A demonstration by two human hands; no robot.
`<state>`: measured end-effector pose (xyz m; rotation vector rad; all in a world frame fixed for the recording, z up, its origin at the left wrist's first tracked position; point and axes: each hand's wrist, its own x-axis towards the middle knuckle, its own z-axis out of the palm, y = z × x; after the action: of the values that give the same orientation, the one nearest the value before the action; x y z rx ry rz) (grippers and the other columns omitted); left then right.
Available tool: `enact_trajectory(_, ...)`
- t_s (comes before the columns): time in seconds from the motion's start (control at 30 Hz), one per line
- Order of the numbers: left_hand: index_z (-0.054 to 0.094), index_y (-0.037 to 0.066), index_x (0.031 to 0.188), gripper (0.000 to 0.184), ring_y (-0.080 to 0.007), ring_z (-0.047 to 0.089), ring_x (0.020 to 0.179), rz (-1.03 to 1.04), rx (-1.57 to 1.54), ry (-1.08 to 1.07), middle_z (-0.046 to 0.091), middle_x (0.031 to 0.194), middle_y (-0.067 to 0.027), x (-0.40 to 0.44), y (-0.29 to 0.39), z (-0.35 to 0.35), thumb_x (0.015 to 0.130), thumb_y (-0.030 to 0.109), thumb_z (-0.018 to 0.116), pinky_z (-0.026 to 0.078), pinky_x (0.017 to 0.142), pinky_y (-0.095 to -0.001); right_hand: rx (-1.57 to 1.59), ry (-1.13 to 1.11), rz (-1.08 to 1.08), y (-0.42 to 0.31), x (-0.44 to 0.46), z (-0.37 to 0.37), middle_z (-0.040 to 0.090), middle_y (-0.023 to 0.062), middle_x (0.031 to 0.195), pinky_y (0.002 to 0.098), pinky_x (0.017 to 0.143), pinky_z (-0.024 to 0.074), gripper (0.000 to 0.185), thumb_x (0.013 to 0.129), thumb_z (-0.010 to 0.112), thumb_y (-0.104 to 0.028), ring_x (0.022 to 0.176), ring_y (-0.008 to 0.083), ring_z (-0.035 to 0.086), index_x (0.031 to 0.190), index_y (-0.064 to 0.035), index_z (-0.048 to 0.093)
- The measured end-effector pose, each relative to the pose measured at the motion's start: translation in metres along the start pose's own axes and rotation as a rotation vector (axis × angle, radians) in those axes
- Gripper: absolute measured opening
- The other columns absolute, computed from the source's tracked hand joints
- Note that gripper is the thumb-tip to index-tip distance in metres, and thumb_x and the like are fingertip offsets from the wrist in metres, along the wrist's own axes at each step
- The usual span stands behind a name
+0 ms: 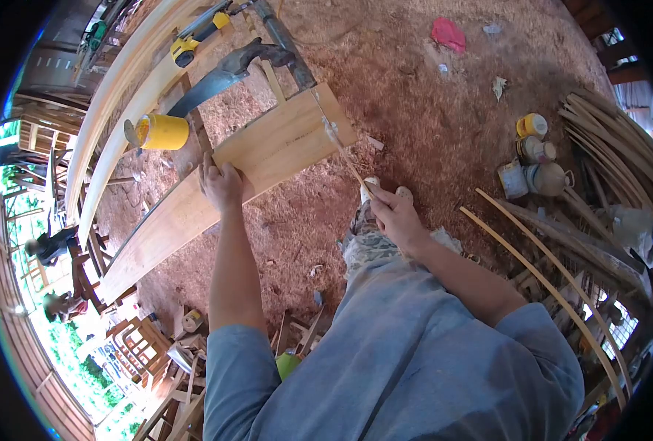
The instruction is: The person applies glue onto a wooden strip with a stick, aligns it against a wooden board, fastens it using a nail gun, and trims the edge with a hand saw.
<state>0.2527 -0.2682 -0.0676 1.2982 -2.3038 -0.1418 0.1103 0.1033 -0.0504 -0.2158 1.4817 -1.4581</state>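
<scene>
A long pale wooden board (282, 143) lies slantwise in front of me, tapering toward the lower left. My left hand (222, 184) is closed over its edge near the middle, with the fingers on the far side. A thin stick (352, 167) is pinched in my right hand (396, 217). Whitish smears (331, 128) show around the stick's far part, over the board's right end. Beyond the board, a handsaw (212, 84) with a bluish blade rests across the wooden supports. A yellow container (163, 132) stands close to the saw, left of the board.
Long curved planks (113, 132) run along the left, with a yellow-and-black tool (185, 50) by them. Several tubs (538, 151) and bundled strips (609, 147) stand at right. Two thin strips (540, 283) lean nearby. A pink scrap (448, 34) lies on the ground. Two people (56, 242) are far left.
</scene>
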Motion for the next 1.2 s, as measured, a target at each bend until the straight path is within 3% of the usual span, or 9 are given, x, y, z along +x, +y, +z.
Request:
enact_trajectory(0.13, 0.069, -0.004, 0.098, 0.037, -0.0374, 0.048, 0.132, 0.041, -0.024, 0.057, 0.058, 0.141, -0.0094, -0.002, 0.000, 0.000, 0.089, 0.026, 0.050, 0.036, 0.113, -0.0446, 0.072, 0.052, 0.081, 0.000, -0.007, -0.001, 0.047, -0.0057, 0.077, 0.0207, 0.053, 0.0406, 0.046, 0.104, 0.048, -0.015, 0.060, 0.0035, 0.043, 0.149, -0.0065, 0.043)
enact_trajectory(0.53, 0.069, -0.004, 0.106, 0.040, -0.0339, 0.045, 0.136, 0.021, 0.012, 0.005, 0.055, 0.144, -0.0059, -0.001, -0.002, 0.000, 0.090, 0.028, 0.050, 0.033, 0.114, -0.0429, -0.088, 0.064, -0.055, -0.005, -0.022, 0.003, 0.043, -0.0086, 0.072, 0.0207, 0.047, 0.0355, 0.045, 0.103, 0.050, -0.016, 0.054, 0.0019, 0.040, 0.147, -0.0088, 0.047)
enact_trajectory(0.63, 0.069, -0.003, 0.107, 0.041, -0.0335, 0.044, 0.136, 0.009, 0.001, -0.007, 0.054, 0.145, -0.0065, 0.000, 0.003, -0.003, 0.090, 0.029, 0.049, 0.032, 0.115, -0.0426, -0.069, 0.040, -0.023, -0.001, -0.021, 0.001, 0.052, -0.0060, 0.078, 0.0214, 0.054, 0.0417, 0.045, 0.102, 0.051, -0.015, 0.061, 0.0030, 0.047, 0.146, -0.0064, 0.048)
enact_trajectory(0.7, 0.068, -0.004, 0.109, 0.042, -0.0334, 0.044, 0.137, 0.000, -0.005, -0.020, 0.053, 0.146, -0.0072, -0.002, 0.006, -0.007, 0.090, 0.029, 0.049, 0.032, 0.115, -0.0425, -0.157, 0.047, -0.072, -0.001, -0.021, 0.000, 0.062, 0.0168, 0.131, 0.0276, 0.103, 0.0416, 0.048, 0.100, 0.053, -0.015, 0.121, 0.0186, 0.058, 0.144, 0.0009, 0.046)
enact_trajectory(0.8, 0.068, -0.005, 0.110, 0.044, -0.0336, 0.043, 0.137, -0.041, 0.011, -0.042, 0.052, 0.146, -0.0089, 0.000, 0.009, -0.008, 0.089, 0.029, 0.049, 0.032, 0.115, -0.0424, -0.158, 0.040, -0.098, -0.005, -0.025, 0.001, 0.054, 0.0200, 0.142, 0.0278, 0.108, 0.0389, 0.047, 0.099, 0.053, -0.015, 0.132, 0.0218, 0.051, 0.144, 0.0005, 0.046)
enact_trajectory(0.93, 0.068, -0.006, 0.109, 0.045, -0.0338, 0.043, 0.137, -0.029, 0.011, -0.024, 0.053, 0.145, -0.0098, -0.001, 0.006, -0.004, 0.089, 0.029, 0.047, 0.032, 0.115, -0.0418, -0.225, 0.070, -0.165, -0.003, -0.022, 0.002, 0.055, 0.0186, 0.141, 0.0273, 0.107, 0.0396, 0.048, 0.099, 0.054, -0.014, 0.131, 0.0208, 0.052, 0.144, 0.0002, 0.047)
enact_trajectory(1.0, 0.068, -0.006, 0.108, 0.045, -0.0338, 0.044, 0.137, -0.027, 0.019, -0.001, 0.053, 0.145, -0.0096, -0.001, 0.007, -0.004, 0.089, 0.028, 0.047, 0.032, 0.115, -0.0417, -0.016, 0.070, -0.048, -0.016, -0.023, 0.003, 0.055, 0.0180, 0.142, 0.0286, 0.108, 0.0388, 0.048, 0.098, 0.054, -0.014, 0.132, 0.0216, 0.051, 0.143, 0.0006, 0.047)
enact_trajectory(1.1, 0.063, -0.005, 0.123, 0.049, -0.0320, 0.043, 0.137, -0.040, 0.010, -0.064, 0.052, 0.145, -0.0145, -0.002, 0.011, -0.012, 0.088, 0.026, 0.048, 0.034, 0.114, -0.0379, -0.073, 0.043, 0.150, -0.038, -0.015, 0.003, 0.056, 0.0180, 0.141, 0.0289, 0.108, 0.0385, 0.047, 0.098, 0.054, -0.014, 0.132, 0.0229, 0.051, 0.143, 0.0007, 0.047)
enact_trajectory(1.2, 0.062, -0.005, 0.125, 0.050, -0.0325, 0.044, 0.137, -0.045, 0.028, -0.070, 0.053, 0.144, -0.0153, 0.001, 0.012, -0.013, 0.088, 0.026, 0.049, 0.034, 0.113, -0.0380, -0.176, 0.049, -0.068, -0.031, -0.012, 0.007, 0.060, 0.0180, 0.136, 0.0297, 0.104, 0.0415, 0.046, 0.099, 0.054, -0.015, 0.126, 0.0236, 0.057, 0.142, 0.0001, 0.048)
